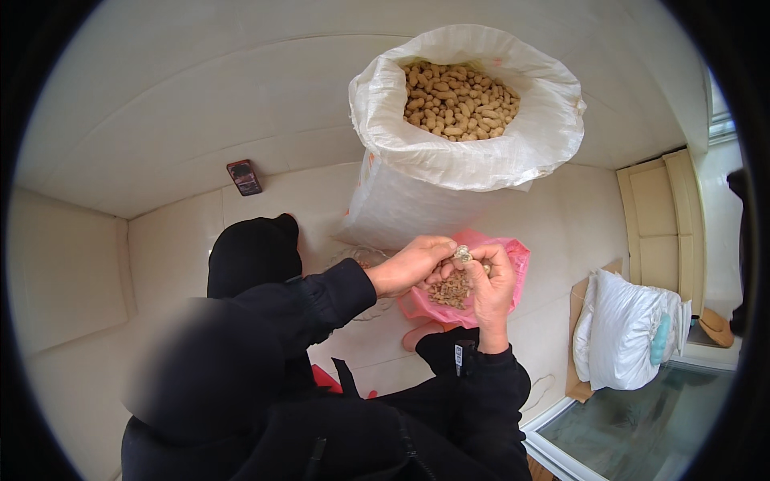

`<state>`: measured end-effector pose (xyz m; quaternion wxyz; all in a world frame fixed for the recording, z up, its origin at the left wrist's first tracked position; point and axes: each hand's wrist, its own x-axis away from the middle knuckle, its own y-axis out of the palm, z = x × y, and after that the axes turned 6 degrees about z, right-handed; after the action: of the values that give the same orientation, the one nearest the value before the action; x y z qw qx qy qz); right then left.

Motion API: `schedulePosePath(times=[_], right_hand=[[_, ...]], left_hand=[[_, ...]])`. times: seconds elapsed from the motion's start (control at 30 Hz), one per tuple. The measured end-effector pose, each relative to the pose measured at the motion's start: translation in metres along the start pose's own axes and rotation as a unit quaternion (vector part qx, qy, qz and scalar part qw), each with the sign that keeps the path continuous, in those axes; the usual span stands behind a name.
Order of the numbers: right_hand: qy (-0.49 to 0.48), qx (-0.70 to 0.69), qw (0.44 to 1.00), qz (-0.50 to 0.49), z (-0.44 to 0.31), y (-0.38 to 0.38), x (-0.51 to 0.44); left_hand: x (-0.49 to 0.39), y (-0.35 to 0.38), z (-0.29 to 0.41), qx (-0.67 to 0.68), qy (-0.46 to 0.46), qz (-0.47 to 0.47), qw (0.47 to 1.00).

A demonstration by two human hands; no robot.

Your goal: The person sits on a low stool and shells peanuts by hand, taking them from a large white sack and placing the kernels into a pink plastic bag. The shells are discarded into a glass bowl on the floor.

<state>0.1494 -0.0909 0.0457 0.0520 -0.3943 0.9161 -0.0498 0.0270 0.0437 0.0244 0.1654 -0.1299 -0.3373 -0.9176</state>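
A split peanut shell (462, 254), its pale inside showing, is pinched between the fingertips of both my hands. My left hand (412, 264) comes in from the left, with its thumb and forefinger at the shell's left side. My right hand (494, 288) grips the shell from the right with thumb and bent forefinger. Whether a kernel sits inside is too small to tell. Beneath the hands lies an open pink plastic bag (522, 255) with broken peanut shells (451, 293) in it. A clear bowl (376, 311), partly hidden by my left forearm, holds some reddish kernels.
A tall white woven sack (415, 207), rolled open, stands ahead, full of unshelled peanuts (460, 102). A phone (245, 178) with a lit screen leans by the wall. On the right, a stuffed white bag (631, 327) rests on cardboard (579, 337) near a glass panel (637, 415).
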Motion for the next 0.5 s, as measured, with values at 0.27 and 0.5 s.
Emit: schedulePosePath(times=[0.27,0.5], right_hand=[[0.057,0.42,0.906,0.012,0.021,-0.073,-0.007],[0.097,0.249,0.964,-0.012,0.031,-0.065,-0.005]], left_hand=[[-0.007,-0.009,-0.015,-0.099,-0.033,0.055,0.993],[-0.011,-0.009,-0.022,-0.154,-0.021,0.038,0.987]])
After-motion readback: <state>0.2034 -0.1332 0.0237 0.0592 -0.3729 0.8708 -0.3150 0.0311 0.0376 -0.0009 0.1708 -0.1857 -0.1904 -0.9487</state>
